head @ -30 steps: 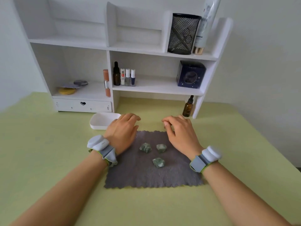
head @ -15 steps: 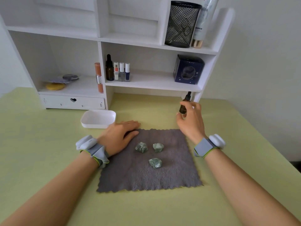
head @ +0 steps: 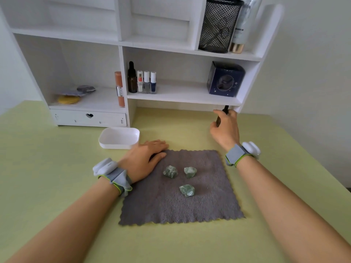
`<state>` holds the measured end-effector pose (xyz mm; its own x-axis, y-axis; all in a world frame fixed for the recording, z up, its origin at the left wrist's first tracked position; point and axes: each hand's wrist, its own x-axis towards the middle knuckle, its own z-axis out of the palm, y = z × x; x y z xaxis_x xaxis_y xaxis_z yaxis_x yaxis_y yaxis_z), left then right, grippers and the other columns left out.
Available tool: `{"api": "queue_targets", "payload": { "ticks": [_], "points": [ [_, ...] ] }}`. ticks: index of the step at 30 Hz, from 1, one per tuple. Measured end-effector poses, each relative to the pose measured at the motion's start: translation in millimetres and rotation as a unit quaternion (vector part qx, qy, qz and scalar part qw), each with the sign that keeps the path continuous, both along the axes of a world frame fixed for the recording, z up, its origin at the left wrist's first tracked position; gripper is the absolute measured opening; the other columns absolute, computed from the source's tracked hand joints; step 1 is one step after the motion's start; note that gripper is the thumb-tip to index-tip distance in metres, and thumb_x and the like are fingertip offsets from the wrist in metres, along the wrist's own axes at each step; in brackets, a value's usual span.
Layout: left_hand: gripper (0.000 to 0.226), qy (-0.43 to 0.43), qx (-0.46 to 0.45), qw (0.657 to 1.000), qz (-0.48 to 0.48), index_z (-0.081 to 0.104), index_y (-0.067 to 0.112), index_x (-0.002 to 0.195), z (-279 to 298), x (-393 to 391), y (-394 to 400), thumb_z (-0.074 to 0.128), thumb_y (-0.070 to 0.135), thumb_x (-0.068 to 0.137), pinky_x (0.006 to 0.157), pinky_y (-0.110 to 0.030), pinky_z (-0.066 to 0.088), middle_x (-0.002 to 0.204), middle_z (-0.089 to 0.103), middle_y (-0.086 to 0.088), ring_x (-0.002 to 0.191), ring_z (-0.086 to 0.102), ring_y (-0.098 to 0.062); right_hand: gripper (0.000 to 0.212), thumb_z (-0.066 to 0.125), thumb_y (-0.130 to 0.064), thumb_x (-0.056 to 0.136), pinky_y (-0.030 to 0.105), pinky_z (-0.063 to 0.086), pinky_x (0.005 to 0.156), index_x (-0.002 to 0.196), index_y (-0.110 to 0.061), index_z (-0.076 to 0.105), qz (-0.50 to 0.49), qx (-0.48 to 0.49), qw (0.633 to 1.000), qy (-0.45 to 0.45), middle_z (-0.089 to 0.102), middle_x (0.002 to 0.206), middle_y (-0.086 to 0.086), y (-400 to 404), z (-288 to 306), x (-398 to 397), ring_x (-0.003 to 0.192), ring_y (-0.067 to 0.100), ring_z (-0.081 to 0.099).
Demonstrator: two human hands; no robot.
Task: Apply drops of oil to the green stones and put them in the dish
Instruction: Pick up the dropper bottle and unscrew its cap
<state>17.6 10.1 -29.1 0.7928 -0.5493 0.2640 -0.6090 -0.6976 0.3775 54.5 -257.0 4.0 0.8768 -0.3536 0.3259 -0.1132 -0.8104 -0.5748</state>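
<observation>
Now | right hand (head: 225, 130) grips amber bottle (head: 218, 120); left hand (head: 144, 158) flat on fuzzy cloth (head: 190, 205)

The right hand (head: 226, 130) covers most of the oil bottle (head: 225, 108); only its dark cap and a sliver of side show. Nail polish labels (head: 140, 79) are too small to read. The shelf unit (head: 121, 40) is cut off at the top edge.

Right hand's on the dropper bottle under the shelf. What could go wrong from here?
1. The oil bottle sits close under the shelf; lifting straight up may knock its dropper cap against the edge.
2. The right hand hides most of the bottle, so the hold may be insecure.
3. The three green stones lie loose on the grey cloth, so oil could soak it.
</observation>
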Motion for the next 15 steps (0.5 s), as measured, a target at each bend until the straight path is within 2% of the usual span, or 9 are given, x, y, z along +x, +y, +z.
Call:
{"api": "queue_targets", "payload": {
  "ticks": [5, 11, 15],
  "points": [
    [0.039, 0.001, -0.002, 1.0, 0.003, 0.054, 0.019, 0.136, 0.4, 0.2, -0.8, 0.048, 0.029, 0.099, 0.116, -0.024, 0.026, 0.144, 0.05, 0.002, 0.139, 0.039, -0.012, 0.04, 0.048, -0.005, 0.1, 0.04, 0.05, 0.094, 0.136, -0.014, 0.061, -0.013, -0.004, 0.999, -0.041, 0.046, 0.141, 0.012, -3.5, -2.9, 2.1, 0.113, 0.035, 0.06],
    [0.038, 0.007, -0.004, 1.0, 0.003, 0.055, 0.019, 0.135, 1.0, 0.1, -1.0, 0.048, 0.029, 0.099, 0.116, -0.026, 0.026, 0.144, 0.05, 0.002, 0.139, 0.039, -0.012, 0.034, 0.048, -0.002, 0.101, 0.033, 0.047, 0.092, 0.122, -0.014, 0.073, 0.017, 0.011, 0.994, -0.105, 0.059, 0.125, 0.013, -4.5, -6.7, -5.3, 0.107, 0.031, 0.061],
    [0.038, 0.007, -0.008, 1.0, 0.004, 0.055, 0.02, 0.134, 1.7, -0.2, -1.4, 0.049, 0.028, 0.098, 0.116, -0.028, 0.028, 0.144, 0.051, 0.002, 0.139, 0.039, -0.012, 0.031, 0.054, -0.002, 0.101, 0.014, 0.04, 0.087, 0.119, -0.015, 0.076, 0.064, 0.052, 0.987, -0.136, 0.063, 0.117, 0.011, 6.8, -6.2, -17.9, 0.101, 0.02, 0.061]
  ]
}}
